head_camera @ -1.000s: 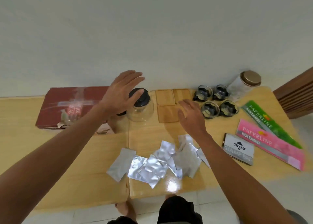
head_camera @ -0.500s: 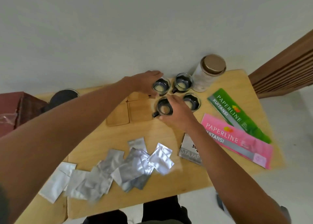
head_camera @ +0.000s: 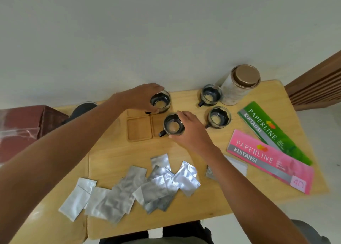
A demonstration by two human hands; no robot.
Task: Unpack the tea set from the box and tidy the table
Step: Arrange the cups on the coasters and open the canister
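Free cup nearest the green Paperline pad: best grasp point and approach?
Take that cup by its round glass wall, fingers coming down from above across the open rim. It stands upright with clear table around it; its dark handle juts toward the person's lower left, so likely pinch clear of it.

A pink receipt booklet (head_camera: 271,160) is showing "PAPERLINE KUITANSI" in white letters and "40" at its near corner. A green receipt booklet (head_camera: 273,131) beside it is showing "PAPERLINE KUITANSI" too.
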